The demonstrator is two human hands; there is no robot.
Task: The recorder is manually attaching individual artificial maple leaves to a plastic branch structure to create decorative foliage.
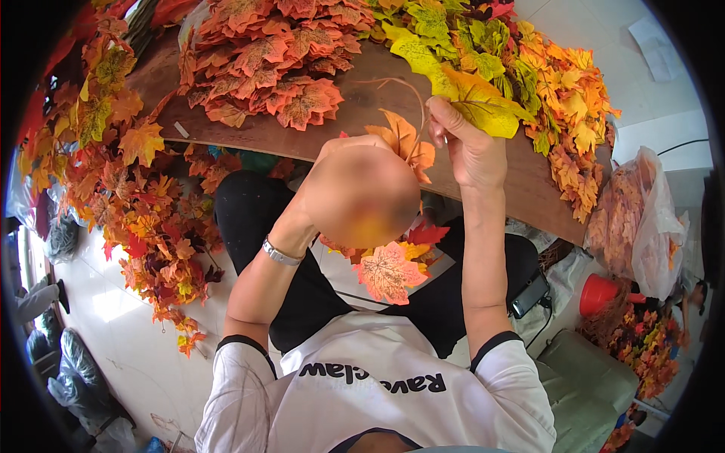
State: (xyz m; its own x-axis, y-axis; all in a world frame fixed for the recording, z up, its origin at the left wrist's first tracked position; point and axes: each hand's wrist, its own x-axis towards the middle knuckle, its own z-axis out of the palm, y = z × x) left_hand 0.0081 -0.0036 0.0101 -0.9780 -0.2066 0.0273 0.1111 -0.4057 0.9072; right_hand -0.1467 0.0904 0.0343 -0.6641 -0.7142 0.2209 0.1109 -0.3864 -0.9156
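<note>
Over my lap, my left hand (317,177) is closed around a bunch of artificial autumn leaves (387,272). A round blurred patch covers much of that hand and the middle of the bunch. An orange leaf (404,141) sticks up beyond the hand, while red and peach maple leaves hang below it. To the right, my raised right hand (472,147) pinches a yellow-green artificial leaf (483,104) between thumb and fingers. A thin brown stem (415,90) curves beside those fingertips; where its lower end goes is hidden.
A brown wooden table (362,106) carries a coral leaf pile (264,60), a green-yellow pile (483,45) and an orange pile (574,98). Leaf garlands (162,219) hang at the left. On the right are a plastic bag of leaves (634,219), a red container (600,294) and a phone-like black device (531,294).
</note>
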